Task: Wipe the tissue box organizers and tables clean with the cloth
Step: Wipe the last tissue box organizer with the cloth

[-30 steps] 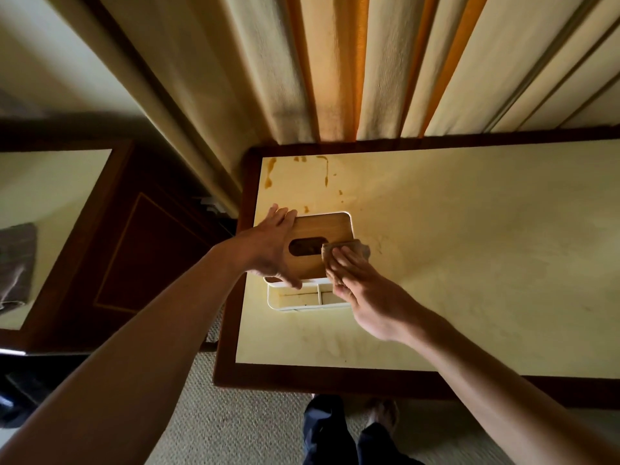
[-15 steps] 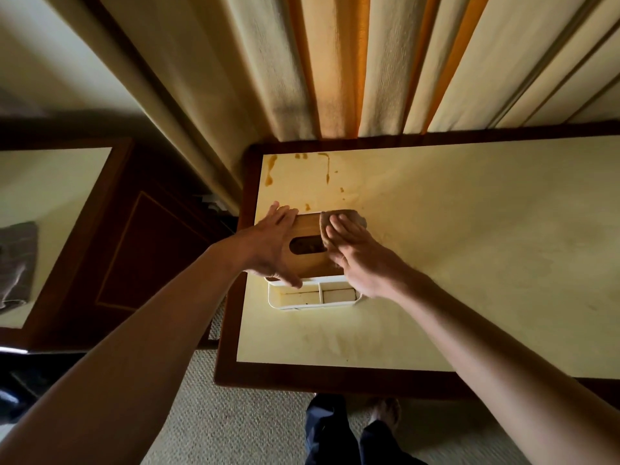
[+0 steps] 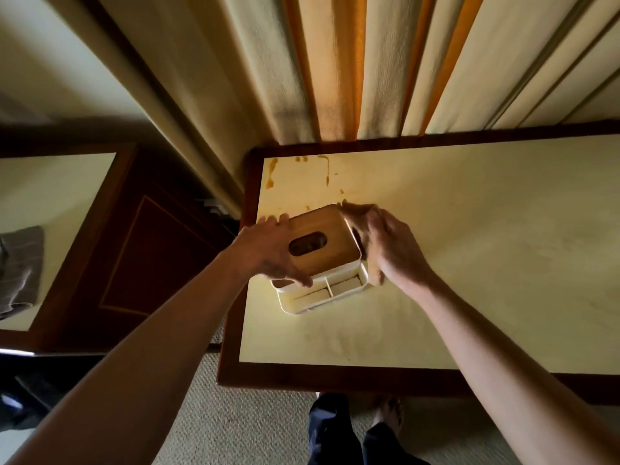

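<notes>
The tissue box organizer [image 3: 323, 260] stands on the cream tabletop [image 3: 469, 263], near its left edge, turned a little so that one corner points to the curtain. It has a wooden lid [image 3: 322, 243] with a dark oval opening, and white compartments [image 3: 322, 293] at the side nearest the person. The left hand [image 3: 268, 250] holds the organizer at its left side, the fingers straight along the lid's edge and the thumb on the near edge of the lid. The right hand [image 3: 389, 250] presses a brownish cloth [image 3: 355, 213] against the right side of the organizer; the grip is curled round the cloth. Beyond the organizer, brown stains [image 3: 271, 176] mark the tabletop's far left corner. Behind them hangs a striped curtain [image 3: 335, 68]. To the left of the organizer, well apart, a second tabletop [image 3: 57, 203] carries a grey cloth [image 3: 20, 266].
</notes>
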The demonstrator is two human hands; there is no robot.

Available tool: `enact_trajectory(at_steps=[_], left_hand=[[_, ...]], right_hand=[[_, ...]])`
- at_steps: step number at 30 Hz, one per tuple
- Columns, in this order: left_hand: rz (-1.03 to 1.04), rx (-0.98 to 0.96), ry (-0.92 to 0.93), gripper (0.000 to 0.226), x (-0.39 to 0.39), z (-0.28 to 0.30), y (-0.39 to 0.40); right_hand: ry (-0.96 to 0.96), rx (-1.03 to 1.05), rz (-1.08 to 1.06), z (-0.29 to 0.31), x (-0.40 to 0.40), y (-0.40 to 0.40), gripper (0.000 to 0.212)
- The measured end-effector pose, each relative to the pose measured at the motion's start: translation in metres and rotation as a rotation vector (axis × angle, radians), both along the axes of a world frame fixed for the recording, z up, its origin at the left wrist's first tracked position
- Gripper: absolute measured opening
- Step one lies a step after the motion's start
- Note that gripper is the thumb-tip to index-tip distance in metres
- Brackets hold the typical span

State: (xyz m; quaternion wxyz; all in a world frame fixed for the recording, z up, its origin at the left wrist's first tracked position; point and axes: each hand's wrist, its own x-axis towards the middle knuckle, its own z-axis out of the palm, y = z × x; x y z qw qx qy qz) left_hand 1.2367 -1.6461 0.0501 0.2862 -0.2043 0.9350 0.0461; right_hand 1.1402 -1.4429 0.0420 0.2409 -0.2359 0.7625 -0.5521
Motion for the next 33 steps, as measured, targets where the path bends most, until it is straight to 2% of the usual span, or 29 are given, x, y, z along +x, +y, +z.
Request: enact_trajectory(at_steps=[4,6,11,16,20,22,24,26,28,31,33], left_hand=[[0.189,-0.059,-0.005,0.132,0.010,0.004,0.022],[0.293,-0.078,0.026,0.127,0.015,0.004,0.038],[0.642,-0.057,0.049,0.146,0.014,-0.006,0.067],[0.742,-0.041,0.061,0.142,0.003,0.000,0.089],[0.744,-0.004,0.018,0.147,0.003,0.004,0.086],[0.683,0.000,0.065,0.150,0.008,0.006,0.063],[0.473,0.038,0.185,0.154,0.013,0.008,0.033],[0.233,0.176,0.213,0.153,0.016,0.013,0.008],[0.067,0.246,0.121,0.157,0.017,0.016,-0.008],[-0.127,0.200,-0.011,0.164,0.011,0.009,-0.017],[-0.170,0.167,-0.073,0.167,0.006,0.004,-0.018]], right_hand=[[-0.057,0.014,-0.045,0.002,-0.011,0.005,0.031],[-0.027,0.033,-0.090,-0.002,-0.013,0.005,0.032],[0.077,0.019,-0.125,-0.012,-0.016,0.000,0.032],[0.144,-0.002,-0.125,-0.012,-0.016,-0.004,0.024],[0.164,0.034,-0.087,-0.009,-0.016,-0.006,0.033],[0.221,0.055,-0.049,-0.005,-0.017,-0.007,0.031],[0.201,0.067,-0.001,-0.003,-0.019,-0.012,0.029],[0.209,0.073,0.040,-0.001,-0.020,-0.018,0.033],[0.227,0.063,0.100,-0.001,-0.019,-0.025,0.037],[0.256,0.095,0.244,0.002,-0.010,-0.035,0.039],[0.320,0.186,0.374,-0.005,-0.007,-0.041,0.041]])
